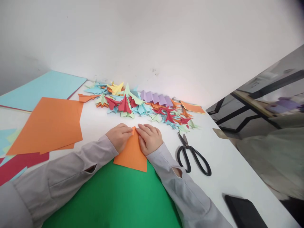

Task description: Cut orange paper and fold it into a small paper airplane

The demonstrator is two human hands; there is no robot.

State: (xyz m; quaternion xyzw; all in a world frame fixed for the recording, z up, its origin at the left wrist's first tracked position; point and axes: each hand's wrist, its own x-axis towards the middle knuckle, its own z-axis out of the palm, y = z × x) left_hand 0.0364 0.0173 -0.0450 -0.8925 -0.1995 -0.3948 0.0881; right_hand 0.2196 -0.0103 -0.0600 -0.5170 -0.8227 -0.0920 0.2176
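A small orange sheet of paper (131,155) lies in front of me, its far end folded to a point. My left hand (119,136) pinches the folded edge on the left of the tip. On the other side, my right hand (149,138) presses its fingers on the right folded edge, close to the tip. The near edge of the sheet rests over a green sheet (114,196). Beyond my hands lies a heap of folded paper planes (124,104) in red, blue, green, yellow and orange.
Black-handled scissors (190,155) lie to the right, with a black phone-like object (244,210) nearer me. Large orange sheets (49,126) and a light blue sheet stack (45,87) are at left. Purple pleated paper (156,98) sits near the wall. Red paper (23,164) is at the left edge.
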